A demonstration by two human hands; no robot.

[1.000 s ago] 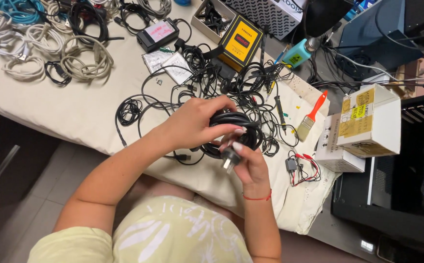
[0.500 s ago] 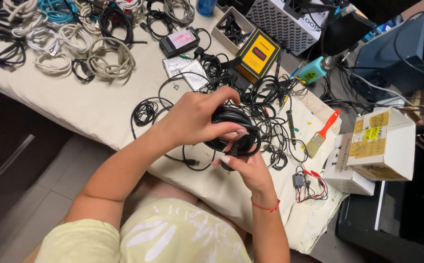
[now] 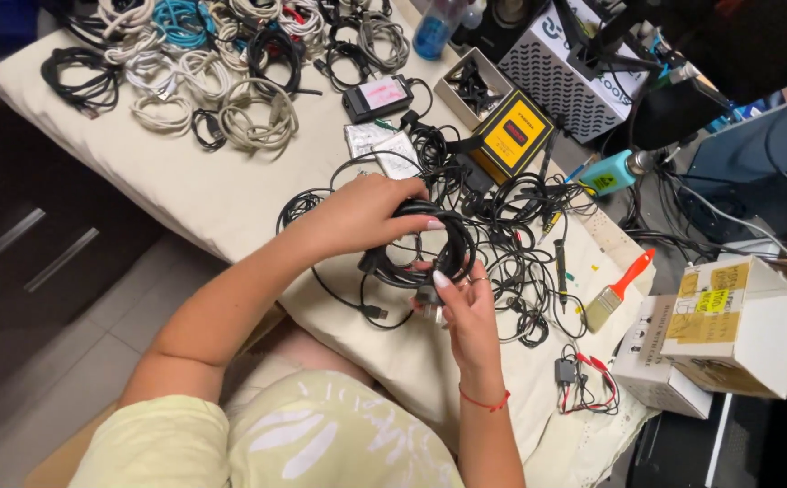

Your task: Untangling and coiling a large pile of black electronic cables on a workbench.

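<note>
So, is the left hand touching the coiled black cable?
Touching. The head view shows the left hand wrapped over the coiled black cable, fingers lying on its loops.

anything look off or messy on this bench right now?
Yes: a loose tangle of thin black wires sprawls mid-table, unlike the neatly coiled cables at the far end. The left hand and right hand grip a coiled black cable.

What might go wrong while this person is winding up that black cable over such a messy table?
The coiled black cable, gripped by the left hand, hangs just above a loose tangle of thin black wires; its dangling end could snag them and drag them along. The right hand pinches only the plug end, so the loops may spring open if the grip slips. The orange-handled paintbrush lies near the edge and might get knocked off.
</note>
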